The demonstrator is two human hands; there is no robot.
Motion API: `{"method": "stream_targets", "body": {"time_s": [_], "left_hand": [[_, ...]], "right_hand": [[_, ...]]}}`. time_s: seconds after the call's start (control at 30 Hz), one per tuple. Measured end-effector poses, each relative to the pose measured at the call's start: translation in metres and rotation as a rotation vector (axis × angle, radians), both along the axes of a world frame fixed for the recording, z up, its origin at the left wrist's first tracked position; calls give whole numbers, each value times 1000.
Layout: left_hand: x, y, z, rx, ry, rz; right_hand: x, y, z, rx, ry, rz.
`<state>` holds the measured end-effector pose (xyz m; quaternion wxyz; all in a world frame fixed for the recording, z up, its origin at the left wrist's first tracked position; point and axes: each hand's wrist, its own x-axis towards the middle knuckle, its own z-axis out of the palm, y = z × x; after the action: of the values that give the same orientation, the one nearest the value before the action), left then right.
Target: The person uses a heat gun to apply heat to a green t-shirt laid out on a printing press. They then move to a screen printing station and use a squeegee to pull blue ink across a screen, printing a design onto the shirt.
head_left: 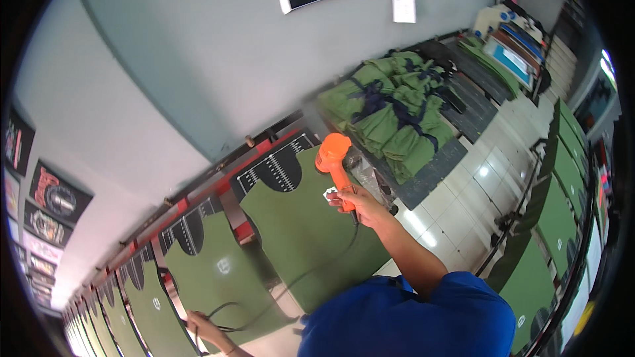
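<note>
My right hand (360,203) is closed round the handle of an orange hair dryer (335,152), its wide head uppermost. Next to my fingers shows a small white piece (329,193), too small to make out. A dark cable (301,275) runs from the handle down to the left over the green fabric panels. At the lower left, my left hand (204,326) is closed on a loop of this cable. Under the hair dryer lies a green fabric panel (311,225) on a board; a similar green panel (221,271) with a small pale mark lies to its left.
A long row of boards with a red rail (254,155) runs along the wall. Crumpled green cloth with navy straps (397,119) covers a dark table (433,165). Clear plastic (370,175) lies beside it. Another row of green panels (529,277) stands right, across the tiled floor (456,205).
</note>
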<state>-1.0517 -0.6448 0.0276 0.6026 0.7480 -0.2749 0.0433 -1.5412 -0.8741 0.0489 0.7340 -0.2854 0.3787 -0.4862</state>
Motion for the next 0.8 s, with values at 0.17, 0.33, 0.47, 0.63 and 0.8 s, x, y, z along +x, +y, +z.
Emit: {"method": "stream_targets", "body": {"time_s": [0.17,0.33,0.47,0.63,0.8], "left_hand": [[-8,-83,179,-249,-418,47],[-94,-159,249,-476,-555,-291],[-241,-212,219,-486,-436,-811],[-485,-221,131,-234,-237,-1550],[-705,-163,63,49,-181,-2124]], "right_hand": [[-36,32,4,-12,-367,-37],[-72,96,63,-133,-378,-56],[-112,133,89,-254,-475,-161],[-192,171,113,-378,-421,-351],[-294,203,127,-556,-338,-530]]}}
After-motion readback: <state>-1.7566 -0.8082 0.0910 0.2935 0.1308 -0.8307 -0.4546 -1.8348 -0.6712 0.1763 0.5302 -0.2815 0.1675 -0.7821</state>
